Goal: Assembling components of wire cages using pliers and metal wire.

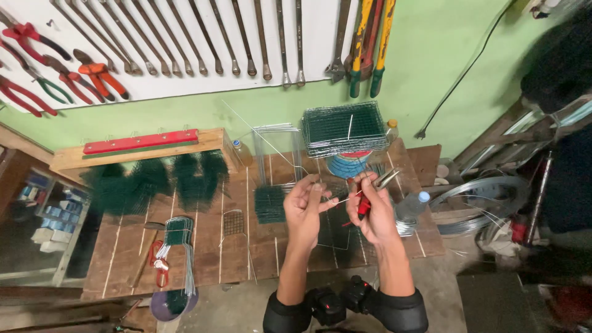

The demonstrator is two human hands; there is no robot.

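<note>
Left hand (303,200) pinches a thin wire (338,198); right hand (370,206) grips red-handled pliers (375,185) closed, at centre. Purple bucket (174,304), 7 o'clock, holds green wire pieces. Wooden workbench (203,246); green wall (431,68), tool board (185,61) at 12 o'clock.

Wooden workbench (203,246) against the wall. On it: stack of wire mesh panels (343,128) at back right, wooden box (139,151) at back left, plastic bottle (414,206) near right edge. Pliers and wrenches on tool board (185,80) behind bench. Wire coil (487,203) right of bench.
</note>
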